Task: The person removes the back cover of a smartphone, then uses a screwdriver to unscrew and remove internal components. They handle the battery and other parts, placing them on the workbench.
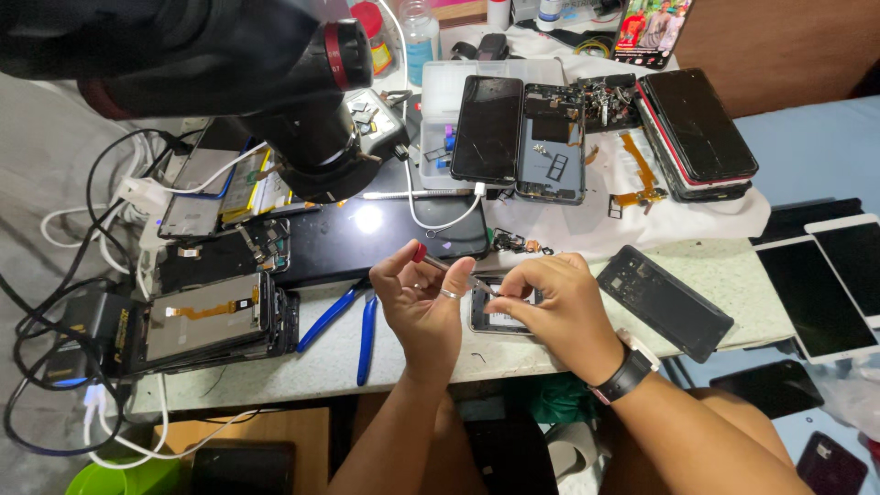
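My left hand (423,303) pinches a small screwdriver (444,266) with a red cap, its tip slanting down to the right. My right hand (552,307) presses down on an opened phone (496,320) lying on the pale worktop, fingers covering most of it. A ring sits on my left hand and a black watch (627,369) on my right wrist. The screwdriver tip meets the phone near my right fingertips; the exact contact is hidden.
Blue-handled pliers (353,323) lie left of my hands. A black phone back cover (664,300) lies to the right. Stacked opened phones (214,318) sit left, more phones (698,128) and parts at the back on a white cloth. A black microscope head (312,137) hangs above.
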